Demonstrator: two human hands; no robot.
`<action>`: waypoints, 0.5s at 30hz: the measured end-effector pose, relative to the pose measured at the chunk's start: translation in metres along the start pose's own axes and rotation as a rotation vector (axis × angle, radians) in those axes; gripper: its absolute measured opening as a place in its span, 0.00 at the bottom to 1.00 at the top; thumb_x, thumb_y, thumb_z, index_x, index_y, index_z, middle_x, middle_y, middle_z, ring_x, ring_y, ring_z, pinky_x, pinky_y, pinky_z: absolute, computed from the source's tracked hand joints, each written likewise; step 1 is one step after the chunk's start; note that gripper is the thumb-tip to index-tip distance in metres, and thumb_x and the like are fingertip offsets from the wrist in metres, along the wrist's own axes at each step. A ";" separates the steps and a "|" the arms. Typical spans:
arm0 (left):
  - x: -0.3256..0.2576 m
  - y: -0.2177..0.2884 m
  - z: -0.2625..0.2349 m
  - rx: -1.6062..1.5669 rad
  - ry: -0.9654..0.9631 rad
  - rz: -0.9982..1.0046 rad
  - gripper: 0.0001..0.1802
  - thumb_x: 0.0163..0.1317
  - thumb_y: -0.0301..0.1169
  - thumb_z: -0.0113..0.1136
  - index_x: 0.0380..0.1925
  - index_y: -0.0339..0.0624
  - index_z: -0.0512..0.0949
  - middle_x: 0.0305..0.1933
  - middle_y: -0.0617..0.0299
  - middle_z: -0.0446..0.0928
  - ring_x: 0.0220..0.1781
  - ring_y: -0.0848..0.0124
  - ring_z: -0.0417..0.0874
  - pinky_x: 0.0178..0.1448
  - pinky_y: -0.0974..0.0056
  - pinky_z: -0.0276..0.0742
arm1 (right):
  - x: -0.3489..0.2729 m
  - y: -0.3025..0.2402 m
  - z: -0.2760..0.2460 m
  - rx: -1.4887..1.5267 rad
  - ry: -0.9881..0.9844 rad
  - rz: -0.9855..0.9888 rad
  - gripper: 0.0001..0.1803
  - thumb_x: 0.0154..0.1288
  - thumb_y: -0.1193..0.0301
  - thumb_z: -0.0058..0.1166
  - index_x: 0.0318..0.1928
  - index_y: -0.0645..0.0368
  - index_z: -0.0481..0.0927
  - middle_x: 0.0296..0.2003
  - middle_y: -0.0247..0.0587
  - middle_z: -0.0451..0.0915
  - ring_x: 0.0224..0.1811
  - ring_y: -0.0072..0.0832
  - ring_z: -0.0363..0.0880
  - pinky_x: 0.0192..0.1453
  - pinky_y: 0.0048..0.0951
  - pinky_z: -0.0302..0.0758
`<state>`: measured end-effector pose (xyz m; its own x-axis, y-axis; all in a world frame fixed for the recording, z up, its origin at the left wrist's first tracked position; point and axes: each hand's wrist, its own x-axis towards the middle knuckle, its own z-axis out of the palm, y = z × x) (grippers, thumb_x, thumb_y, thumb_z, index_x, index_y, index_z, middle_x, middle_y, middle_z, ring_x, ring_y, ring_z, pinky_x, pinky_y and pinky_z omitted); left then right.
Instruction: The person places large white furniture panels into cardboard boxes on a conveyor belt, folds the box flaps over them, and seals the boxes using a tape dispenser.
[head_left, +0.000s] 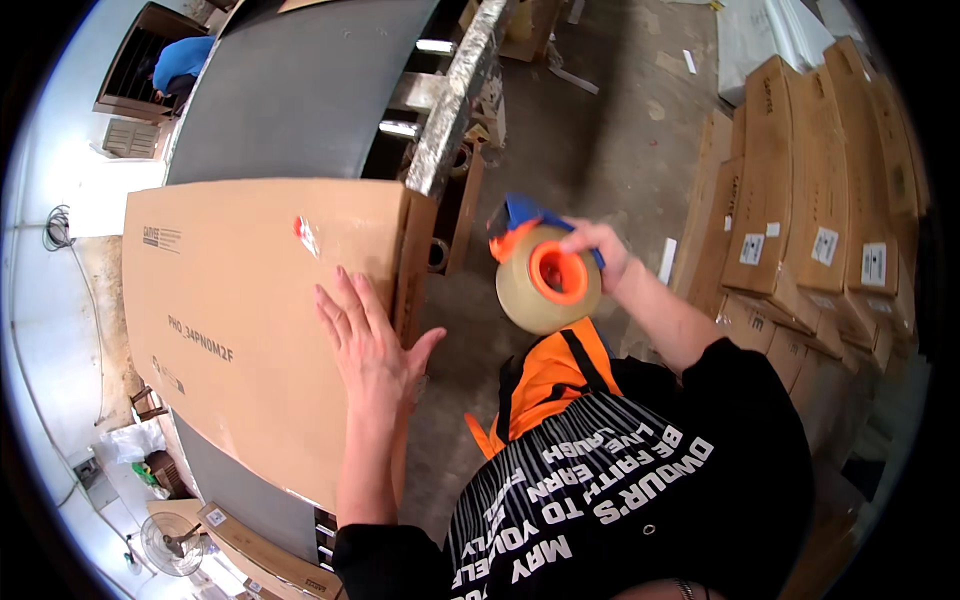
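Pressing a flat left hand (368,345) onto the top of a large brown cardboard carton (240,320), a person in a black printed shirt and orange apron (548,380) is standing at a grey conveyor belt (290,90) on a packing floor. The fingers (340,305) of that hand are lying spread and straight across the carton's near right edge, the thumb angling out over the corner where the side panel is dropping away. A short strip of clear tape with a red mark (306,234) is sitting on the carton top just beyond the fingertips.

The right hand (596,255) is gripping a tape dispenser (535,262), its fingers curled tight around the blue handle, which is mostly hidden behind them. The dispenser is hanging in the air to the right of the carton, apart from it, over the concrete floor (610,110). Its fat roll of clear tape is facing the viewer, with the orange hub showing at the centre and an orange guard at the upper left.

The carton is lying across the belt, its long side running left to right, and it is overhanging the belt's metal side rail (455,95). To the right, stacks of flat brown boxes (810,210) bearing white labels are leaning along the floor. Another person in a blue top (182,62) is bending at the far end of the belt. A floor fan (170,545) is standing at lower left.
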<state>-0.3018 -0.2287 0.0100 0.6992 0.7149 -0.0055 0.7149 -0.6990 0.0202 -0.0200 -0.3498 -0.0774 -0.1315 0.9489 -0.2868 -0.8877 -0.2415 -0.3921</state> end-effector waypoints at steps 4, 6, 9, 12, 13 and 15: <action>0.052 -0.008 0.041 0.079 0.073 -0.073 0.52 0.57 0.53 0.65 0.67 0.22 0.55 0.72 0.30 0.54 0.74 0.30 0.50 0.76 0.40 0.49 | 0.127 -0.103 0.012 -0.305 -0.240 0.027 0.34 0.53 0.68 0.52 0.61 0.72 0.69 0.58 0.56 0.75 0.60 0.39 0.77 0.68 0.39 0.70; 0.050 -0.008 0.040 0.038 0.093 -0.063 0.49 0.58 0.49 0.65 0.66 0.21 0.58 0.71 0.29 0.54 0.72 0.28 0.52 0.74 0.37 0.52 | 0.172 -0.131 0.030 -0.518 -0.243 0.129 0.30 0.53 0.69 0.54 0.56 0.73 0.73 0.52 0.54 0.80 0.54 0.37 0.81 0.62 0.37 0.76; 0.051 -0.008 0.040 -0.006 0.101 -0.034 0.48 0.57 0.48 0.66 0.66 0.22 0.58 0.71 0.28 0.54 0.72 0.27 0.52 0.73 0.35 0.52 | 0.232 -0.133 0.037 -0.791 -0.283 0.479 0.15 0.48 0.72 0.59 0.37 0.69 0.81 0.30 0.44 0.83 0.27 0.27 0.82 0.32 0.27 0.80; 0.049 -0.010 0.042 -0.039 0.106 -0.032 0.49 0.55 0.47 0.67 0.66 0.22 0.58 0.71 0.27 0.54 0.73 0.27 0.52 0.73 0.35 0.52 | 0.203 -0.132 0.041 -0.987 -0.352 0.593 0.13 0.41 0.74 0.66 0.31 0.67 0.85 0.26 0.40 0.84 0.27 0.22 0.81 0.31 0.23 0.77; 0.048 -0.011 0.041 -0.043 0.107 -0.050 0.49 0.55 0.47 0.67 0.66 0.22 0.58 0.72 0.27 0.53 0.73 0.28 0.52 0.73 0.35 0.52 | 0.179 -0.121 0.028 -1.056 -0.438 0.453 0.20 0.41 0.75 0.69 0.40 0.67 0.87 0.38 0.44 0.87 0.37 0.25 0.84 0.42 0.25 0.80; 0.042 -0.008 0.039 -0.057 0.099 -0.073 0.49 0.55 0.47 0.67 0.66 0.22 0.58 0.72 0.27 0.53 0.73 0.28 0.51 0.74 0.35 0.51 | 0.116 -0.093 0.028 -0.921 -0.536 0.541 0.29 0.45 0.76 0.69 0.53 0.64 0.82 0.55 0.47 0.81 0.58 0.29 0.78 0.64 0.29 0.72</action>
<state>-0.2783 -0.1937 -0.0294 0.6387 0.7642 0.0899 0.7602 -0.6447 0.0798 0.0349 -0.2110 -0.0495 -0.7521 0.5906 -0.2924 -0.0389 -0.4826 -0.8750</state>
